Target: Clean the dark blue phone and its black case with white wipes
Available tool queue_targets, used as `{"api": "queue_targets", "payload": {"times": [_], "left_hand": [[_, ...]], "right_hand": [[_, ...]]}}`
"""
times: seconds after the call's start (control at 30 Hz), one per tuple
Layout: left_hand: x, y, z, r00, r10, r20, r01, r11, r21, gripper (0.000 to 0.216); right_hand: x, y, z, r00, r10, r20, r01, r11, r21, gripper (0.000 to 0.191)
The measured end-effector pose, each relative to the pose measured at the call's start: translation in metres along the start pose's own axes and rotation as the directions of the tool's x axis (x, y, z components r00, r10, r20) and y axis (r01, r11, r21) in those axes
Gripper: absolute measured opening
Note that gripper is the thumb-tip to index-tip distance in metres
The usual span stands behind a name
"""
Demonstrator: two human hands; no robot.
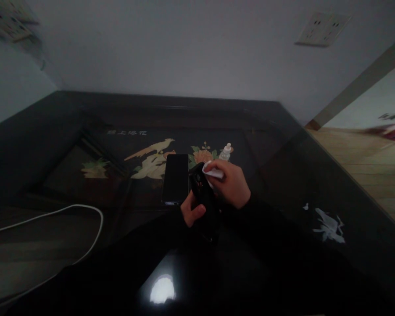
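My left hand (192, 210) is closed around a dark phone case (206, 204), held tilted above the table, its camera cutouts near the upper end. A folded white tissue (214, 171) is pinched in my right hand (233, 183) and touches the case's upper edge. Just left of the case, a black phone (175, 179) lies flat with its dark screen up. Behind my right hand stands a small clear bottle (225, 152) with a pale cap, its lower part hidden by the hand.
The glossy black table (266, 131) carries inlaid bird and flower pictures and meets the wall behind. Crumpled white scraps (329, 226) lie at the right. A white cable (75, 205) loops at the left. Wall sockets (323, 29) sit above; a wooden floor (365, 162) shows at right.
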State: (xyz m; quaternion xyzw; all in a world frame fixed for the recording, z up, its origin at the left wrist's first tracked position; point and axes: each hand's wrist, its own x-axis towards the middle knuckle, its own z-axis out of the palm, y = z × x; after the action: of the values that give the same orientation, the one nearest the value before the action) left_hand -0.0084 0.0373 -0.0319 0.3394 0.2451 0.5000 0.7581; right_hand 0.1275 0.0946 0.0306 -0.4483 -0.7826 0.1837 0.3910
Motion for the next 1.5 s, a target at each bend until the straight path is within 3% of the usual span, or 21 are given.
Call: {"api": "queue_targets", "payload": {"times": [0.17, 0.27, 0.4, 0.53, 0.6, 0.67, 0.8, 0.93, 1.1, 1.23, 1.3, 1.4, 1.5], "left_hand": [[0.007, -0.005, -0.003, 0.988, 0.155, -0.014, -0.151, 0.975, 0.165, 0.062], [0.010, -0.008, -0.008, 0.988, 0.154, 0.006, -0.152, 0.974, 0.169, 0.066], [0.010, -0.009, -0.012, 0.982, 0.185, 0.038, -0.188, 0.953, 0.239, 0.066], [0.001, -0.005, -0.006, 0.997, 0.080, 0.009, -0.080, 0.984, 0.158, 0.059], [-0.002, -0.002, -0.002, 0.999, 0.049, 0.003, -0.049, 0.990, 0.132, 0.059], [-0.003, -0.001, 0.000, 0.997, 0.076, -0.006, -0.074, 0.984, 0.160, 0.058], [0.004, -0.004, -0.005, 0.982, 0.182, 0.048, -0.188, 0.961, 0.205, 0.061], [0.008, -0.008, -0.009, 0.975, 0.190, 0.112, -0.210, 0.957, 0.199, 0.065], [0.001, -0.002, -0.002, 0.991, 0.130, 0.023, -0.132, 0.966, 0.222, 0.063], [-0.003, 0.002, 0.002, 0.998, 0.060, 0.018, -0.062, 0.978, 0.199, 0.060], [-0.002, 0.001, 0.002, 0.994, 0.105, 0.009, -0.104, 0.969, 0.222, 0.060], [0.002, -0.003, -0.001, 0.983, 0.183, 0.011, -0.180, 0.954, 0.241, 0.061], [0.006, -0.006, -0.004, 0.985, 0.166, 0.043, -0.171, 0.962, 0.213, 0.064]], "right_hand": [[-0.066, 0.006, -0.003, 0.979, 0.126, 0.163, -0.125, 0.992, -0.012, 0.023], [-0.087, 0.007, -0.006, 0.961, 0.171, 0.218, -0.171, 0.985, -0.017, 0.024], [-0.059, 0.002, -0.005, 0.986, 0.110, 0.122, -0.112, 0.994, 0.004, 0.020], [-0.008, -0.006, -0.005, 0.999, 0.027, -0.043, -0.026, 1.000, 0.004, 0.015], [0.001, -0.008, -0.004, 0.998, 0.028, -0.064, -0.028, 1.000, 0.006, 0.013], [-0.008, -0.007, -0.002, 0.998, 0.055, -0.019, -0.055, 0.998, -0.001, 0.014], [-0.061, -0.003, -0.001, 0.978, 0.159, 0.133, -0.158, 0.987, -0.021, 0.023], [-0.089, 0.000, -0.004, 0.949, 0.226, 0.221, -0.223, 0.974, -0.037, 0.028], [-0.035, -0.005, -0.005, 0.993, 0.102, 0.050, -0.101, 0.994, -0.034, 0.018], [-0.001, -0.009, -0.003, 0.996, 0.068, -0.053, -0.068, 0.998, 0.005, 0.013], [-0.012, -0.009, -0.001, 0.996, 0.085, -0.009, -0.085, 0.996, 0.016, 0.014], [-0.053, -0.006, 0.000, 0.980, 0.158, 0.119, -0.160, 0.987, 0.003, 0.021], [-0.088, -0.004, -0.002, 0.950, 0.243, 0.198, -0.243, 0.970, -0.022, 0.026]]}}
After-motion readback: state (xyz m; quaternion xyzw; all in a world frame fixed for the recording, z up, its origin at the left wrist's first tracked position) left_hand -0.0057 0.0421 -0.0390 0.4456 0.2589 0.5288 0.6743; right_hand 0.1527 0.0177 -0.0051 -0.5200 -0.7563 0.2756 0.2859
